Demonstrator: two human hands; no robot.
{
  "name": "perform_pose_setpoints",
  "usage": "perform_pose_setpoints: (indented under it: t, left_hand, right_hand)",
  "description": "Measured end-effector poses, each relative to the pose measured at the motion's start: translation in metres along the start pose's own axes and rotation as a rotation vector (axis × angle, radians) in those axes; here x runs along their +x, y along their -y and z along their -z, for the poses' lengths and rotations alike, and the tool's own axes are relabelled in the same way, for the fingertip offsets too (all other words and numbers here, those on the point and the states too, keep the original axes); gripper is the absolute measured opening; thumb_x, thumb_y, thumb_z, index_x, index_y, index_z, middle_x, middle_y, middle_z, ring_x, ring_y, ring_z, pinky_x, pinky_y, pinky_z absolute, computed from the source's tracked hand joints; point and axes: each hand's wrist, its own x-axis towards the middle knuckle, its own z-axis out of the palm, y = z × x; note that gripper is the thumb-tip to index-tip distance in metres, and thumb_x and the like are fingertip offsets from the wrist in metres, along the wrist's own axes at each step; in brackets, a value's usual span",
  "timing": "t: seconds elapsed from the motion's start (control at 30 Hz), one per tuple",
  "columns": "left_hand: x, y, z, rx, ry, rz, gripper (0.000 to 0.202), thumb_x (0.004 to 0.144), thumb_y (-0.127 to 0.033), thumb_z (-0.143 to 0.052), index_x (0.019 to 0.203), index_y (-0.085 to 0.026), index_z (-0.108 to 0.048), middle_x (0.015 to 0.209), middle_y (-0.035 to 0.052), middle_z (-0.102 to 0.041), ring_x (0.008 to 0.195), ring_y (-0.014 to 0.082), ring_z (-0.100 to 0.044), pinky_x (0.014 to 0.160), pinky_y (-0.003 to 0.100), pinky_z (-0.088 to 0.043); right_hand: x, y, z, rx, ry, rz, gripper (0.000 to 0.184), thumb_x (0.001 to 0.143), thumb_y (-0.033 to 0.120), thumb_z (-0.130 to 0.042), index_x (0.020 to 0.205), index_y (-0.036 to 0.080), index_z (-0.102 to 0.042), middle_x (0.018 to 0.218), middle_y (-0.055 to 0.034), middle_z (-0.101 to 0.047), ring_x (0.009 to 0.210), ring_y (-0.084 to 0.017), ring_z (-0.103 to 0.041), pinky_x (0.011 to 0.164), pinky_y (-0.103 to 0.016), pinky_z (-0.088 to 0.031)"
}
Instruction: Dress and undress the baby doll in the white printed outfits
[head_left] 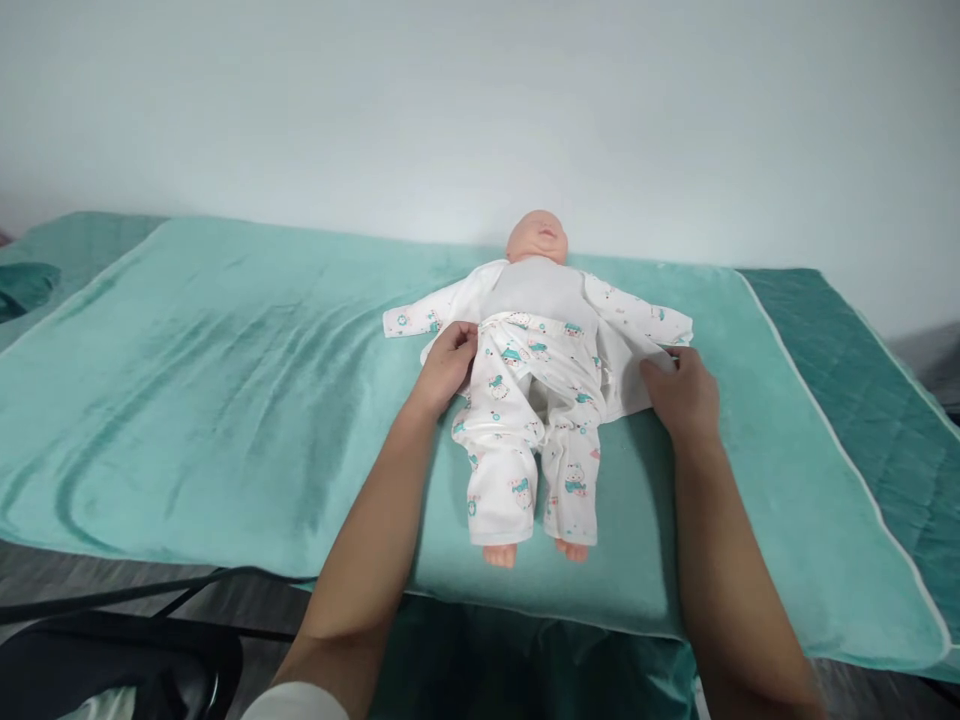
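A baby doll [537, 238] lies on its back on a teal blanket [225, 400], head toward the wall. It wears white printed trousers [525, 420] and an open white printed jacket [637, 330] spread out under it. My left hand [447, 365] grips the left flap of the jacket beside the doll's hip, fingers curled on the fabric. On the other side, my right hand [684, 392] pinches the jacket's right flap near its lower edge. The doll's bare feet [501, 555] point toward me.
The blanket covers a bed or table against a pale wall. A darker quilted green cover [862, 400] shows at the right and far left. A black cable and a dark object [112, 660] lie on the floor at the lower left.
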Motion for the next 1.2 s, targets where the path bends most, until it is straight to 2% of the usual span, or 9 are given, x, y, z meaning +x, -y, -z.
perform_pose_setpoints:
  t: [0.13, 0.3, 0.4, 0.5, 0.67, 0.73, 0.83, 0.93, 1.2]
  left_hand:
    - [-0.002, -0.002, 0.000, 0.002, 0.002, 0.016, 0.016, 0.087, -0.037, -0.063, 0.092, -0.021, -0.061, 0.079, -0.0020, -0.060, 0.064, 0.0098, -0.048, 0.059, 0.021, -0.041]
    - [-0.006, -0.006, 0.002, 0.018, 0.034, 0.038, 0.018, 0.088, -0.040, -0.062, 0.093, -0.022, -0.060, 0.079, -0.0018, -0.060, 0.065, 0.0107, -0.050, 0.058, 0.021, -0.041]
    - [-0.008, -0.006, 0.003, -0.020, 0.060, 0.040, 0.019, 0.088, -0.041, -0.062, 0.096, -0.023, -0.060, 0.081, -0.0017, -0.061, 0.065, 0.0110, -0.053, 0.057, 0.021, -0.042]
    - [-0.009, -0.006, 0.001, 0.015, 0.021, 0.010, 0.019, 0.088, -0.041, -0.062, 0.097, -0.024, -0.062, 0.087, -0.0004, -0.065, 0.070, 0.0119, -0.056, 0.060, 0.022, -0.045]
    - [-0.007, -0.009, -0.003, 0.110, -0.121, -0.088, 0.020, 0.088, -0.037, -0.060, 0.102, -0.023, -0.065, 0.102, 0.0025, -0.070, 0.087, 0.0150, -0.061, 0.075, 0.026, -0.050]
    - [-0.007, -0.010, -0.002, 0.102, -0.128, -0.092, 0.019, 0.088, -0.038, -0.061, 0.097, -0.022, -0.067, 0.097, 0.0020, -0.070, 0.086, 0.0152, -0.061, 0.078, 0.027, -0.049]
    - [-0.009, -0.011, 0.000, 0.079, -0.126, -0.086, 0.020, 0.088, -0.040, -0.061, 0.090, -0.021, -0.066, 0.088, 0.0010, -0.067, 0.080, 0.0148, -0.059, 0.075, 0.028, -0.049]
    - [-0.012, -0.013, 0.001, 0.059, -0.092, -0.137, 0.018, 0.089, -0.039, -0.061, 0.092, -0.022, -0.065, 0.092, 0.0013, -0.065, 0.084, 0.0150, -0.059, 0.079, 0.028, -0.050]
    - [-0.007, -0.013, -0.005, 0.228, -0.059, -0.510, 0.011, 0.087, -0.025, -0.067, 0.097, -0.024, -0.066, 0.118, 0.0059, -0.060, 0.116, 0.0196, -0.057, 0.103, 0.036, -0.048]
  right_hand:
    - [0.002, 0.012, -0.011, 0.035, -0.129, 0.294, 0.043, 0.078, 0.034, -0.062, 0.118, 0.017, -0.063, 0.122, -0.0169, -0.060, 0.112, -0.031, -0.057, 0.101, -0.048, -0.046]
    - [0.022, 0.058, -0.034, -0.020, -0.032, 0.512, 0.035, 0.086, 0.027, -0.057, 0.120, 0.022, -0.062, 0.126, -0.0135, -0.061, 0.116, -0.031, -0.054, 0.098, -0.046, -0.047]
    - [0.044, 0.071, -0.046, 0.001, -0.045, 0.468, 0.022, 0.091, 0.026, -0.052, 0.107, 0.022, -0.066, 0.115, -0.0110, -0.066, 0.107, -0.028, -0.058, 0.093, -0.042, -0.047]
    - [0.069, 0.060, -0.050, 0.140, -0.131, 0.302, 0.021, 0.093, 0.027, -0.048, 0.104, 0.019, -0.065, 0.100, -0.0086, -0.068, 0.089, -0.023, -0.061, 0.088, -0.040, -0.049]
    - [0.075, 0.040, -0.043, 0.236, -0.306, 0.283, 0.034, 0.080, 0.016, -0.054, 0.113, 0.016, -0.061, 0.116, -0.0129, -0.062, 0.100, -0.023, -0.061, 0.090, -0.041, -0.051]
    - [0.058, 0.048, -0.036, 0.312, -0.241, 0.369, 0.027, 0.083, 0.019, -0.054, 0.109, 0.019, -0.062, 0.113, -0.0110, -0.063, 0.103, -0.023, -0.061, 0.088, -0.040, -0.051]
    - [0.027, 0.070, -0.025, 0.500, 0.107, 0.471, 0.010, 0.091, 0.028, -0.057, 0.095, 0.023, -0.064, 0.093, -0.0046, -0.065, 0.085, -0.018, -0.061, 0.079, -0.035, -0.051]
    - [0.009, 0.084, -0.015, 0.588, 0.333, 0.520, 0.014, 0.089, 0.037, -0.068, 0.090, 0.024, -0.064, 0.086, -0.0014, -0.063, 0.077, -0.016, -0.057, 0.074, -0.033, -0.048]
    - [0.003, 0.091, -0.005, 0.500, 0.354, 0.850, 0.026, 0.087, 0.047, -0.075, 0.095, 0.025, -0.063, 0.104, -0.0066, -0.059, 0.101, -0.024, -0.055, 0.091, -0.042, -0.046]
